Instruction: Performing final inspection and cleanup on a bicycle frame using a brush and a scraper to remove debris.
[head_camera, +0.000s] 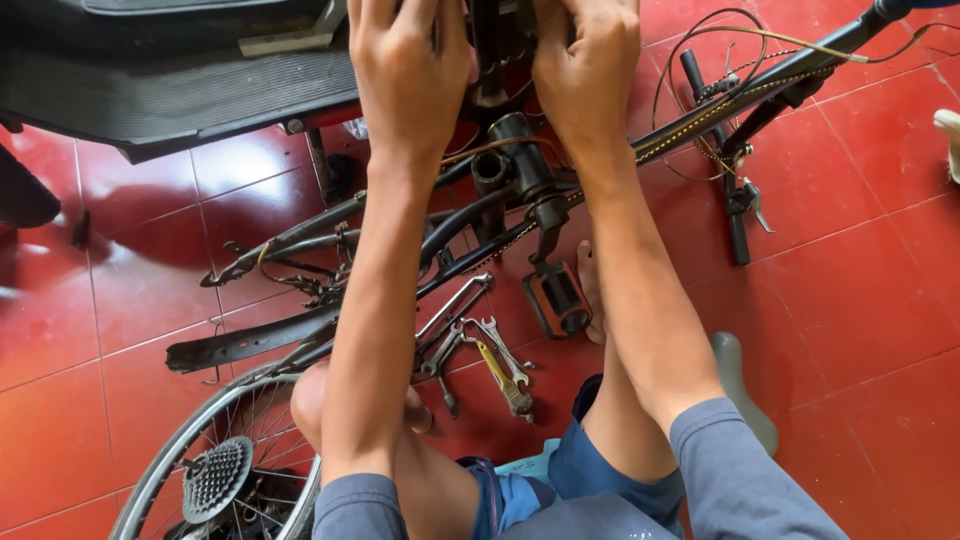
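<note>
— Glossy red tiled floor (860, 300) all around, pale grout lines, reflections at far left.

— And on it?

— Dismantled black bicycle frame (470, 215) lying flat across the middle, stretching from near left to far right. Round bottom-bracket shell at its centre, a dark crank arm hanging from it down to a black block pedal (560, 298).

— Hands?

— Left hand (408, 70) at the far edge, fingers curled down over some dark part at the top of the frame; part itself cut off by the picture's edge, so cannot tell exactly what sits in that grip. Right hand (588, 62) just beside it, likewise clenched over the same dark area, knuckles up. Both forearms reaching straight out from grey sleeves at the near edge.

— Tools?

— Small cluster of silver open-ended spanners (480, 335) on the floor between the forearms, close below the frame, with a yellow-handled tool (503, 377) lying across them.

— Anything else?

— Spoked rear wheel with a toothed cog cluster (215, 478) at near left, partly out of view. Black rubber strip (245, 345) lying just above it, near the rear stays. Handlebar stem with brake lever and looping thin cables (735, 190) at far right. Black ribbed footboard of a scooter (170, 85) filling the far left corner. Bare knees and blue shorts at the near edge, a bare foot beside the pedal.
</note>
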